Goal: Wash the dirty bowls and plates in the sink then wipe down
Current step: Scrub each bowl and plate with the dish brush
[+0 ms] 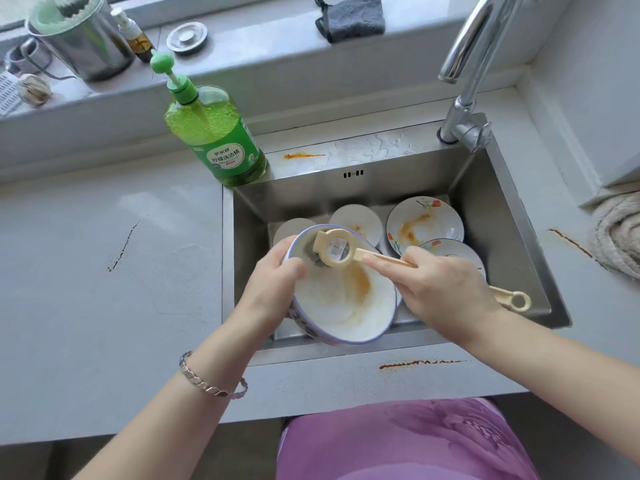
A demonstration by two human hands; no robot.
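My left hand (277, 275) grips the rim of a white bowl (332, 306) with a blue edge, tilted over the steel sink (502, 216). Orange sauce streaks the inside of the bowl. My right hand (443, 289) holds the handle of a cream dish brush (334, 251), whose round head lies against the bowl's far rim. Behind the bowl, in the sink, lie a flowered plate (424, 225) smeared orange, a small white dish (356, 221) with an orange spot, and two more dishes partly hidden.
A green detergent pump bottle (216, 133) stands at the sink's back-left corner, the tap (467, 64) at the back right. A grey cloth (349, 15), drain plug and metal pot sit on the sill. Orange stains mark the grey counter (104, 271). A rolled cloth (616, 233) lies right.
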